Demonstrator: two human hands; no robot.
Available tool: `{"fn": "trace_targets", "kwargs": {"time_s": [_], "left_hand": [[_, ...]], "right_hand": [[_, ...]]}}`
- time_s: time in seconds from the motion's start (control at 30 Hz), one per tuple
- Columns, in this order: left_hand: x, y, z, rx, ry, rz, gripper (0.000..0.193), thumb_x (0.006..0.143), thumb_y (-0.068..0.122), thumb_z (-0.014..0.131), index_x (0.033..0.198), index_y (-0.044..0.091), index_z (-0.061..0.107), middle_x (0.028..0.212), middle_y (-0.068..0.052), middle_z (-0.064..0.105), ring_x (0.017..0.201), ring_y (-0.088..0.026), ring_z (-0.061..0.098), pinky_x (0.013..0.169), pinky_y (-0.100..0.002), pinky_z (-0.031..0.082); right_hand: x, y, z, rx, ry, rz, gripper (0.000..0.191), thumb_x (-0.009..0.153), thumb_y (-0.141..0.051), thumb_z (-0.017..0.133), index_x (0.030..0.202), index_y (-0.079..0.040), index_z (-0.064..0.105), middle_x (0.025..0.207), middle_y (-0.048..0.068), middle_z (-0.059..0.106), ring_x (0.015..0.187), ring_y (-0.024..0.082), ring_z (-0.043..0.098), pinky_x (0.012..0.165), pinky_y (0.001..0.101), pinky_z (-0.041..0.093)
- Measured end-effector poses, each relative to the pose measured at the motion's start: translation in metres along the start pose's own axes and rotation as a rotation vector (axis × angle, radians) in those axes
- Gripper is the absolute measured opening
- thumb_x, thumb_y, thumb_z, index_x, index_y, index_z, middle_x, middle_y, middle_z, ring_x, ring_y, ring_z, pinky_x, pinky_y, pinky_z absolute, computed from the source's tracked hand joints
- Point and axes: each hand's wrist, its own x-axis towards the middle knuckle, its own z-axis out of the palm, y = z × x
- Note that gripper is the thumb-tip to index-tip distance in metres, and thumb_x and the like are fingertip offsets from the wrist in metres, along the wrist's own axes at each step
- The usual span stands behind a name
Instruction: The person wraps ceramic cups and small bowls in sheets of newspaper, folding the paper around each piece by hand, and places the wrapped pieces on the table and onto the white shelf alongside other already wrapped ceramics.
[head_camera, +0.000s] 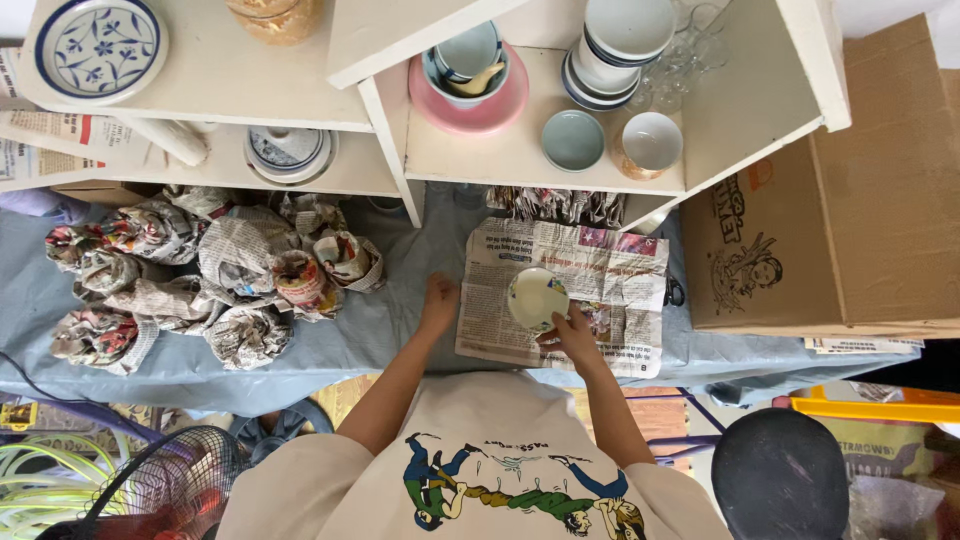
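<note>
My right hand (574, 333) grips a small white bowl (535, 297) by its near rim, holding it over a spread sheet of newspaper (610, 275) on the blue-covered table (380, 335). My left hand (439, 299) rests closed on the blue cloth just left of the newspaper's edge, with nothing in it. To the left lies a pile of several newspaper-wrapped bundles (200, 275).
A white shelf unit (390, 130) holds a pink plate with cups (468, 90), stacked bowls (615, 45), a pale green dish (572, 139), a white cup (650, 143) and a blue-patterned plate (97, 47). A cardboard box (850, 220) stands at right. A fan (165, 490) sits low left.
</note>
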Motion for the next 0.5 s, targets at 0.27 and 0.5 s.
{"fn": "trace_targets", "kwargs": {"time_s": [0.27,0.5], "left_hand": [[-0.006,0.009,0.021,0.359,-0.096,-0.109,0.033,0.089,0.025,0.074,0.109,0.0,0.068,0.098,-0.016,0.074,0.086,-0.027,0.069,0.076,-0.038,0.052],[-0.019,-0.01,-0.023,0.178,-0.109,-0.06,0.033,0.095,0.029,0.075,0.096,-0.002,0.067,0.081,-0.015,0.059,0.074,-0.023,0.053,0.065,-0.037,0.045]], "right_hand": [[0.008,0.009,-0.034,0.04,0.123,0.038,0.05,0.103,-0.022,0.048,0.149,-0.01,0.035,0.112,0.017,0.067,0.082,0.026,0.076,0.066,0.0414,0.066],[0.02,-0.002,-0.008,0.057,-0.024,-0.004,0.05,0.106,-0.028,0.047,0.151,-0.009,0.035,0.112,0.021,0.068,0.085,0.026,0.076,0.069,0.0376,0.066]]}}
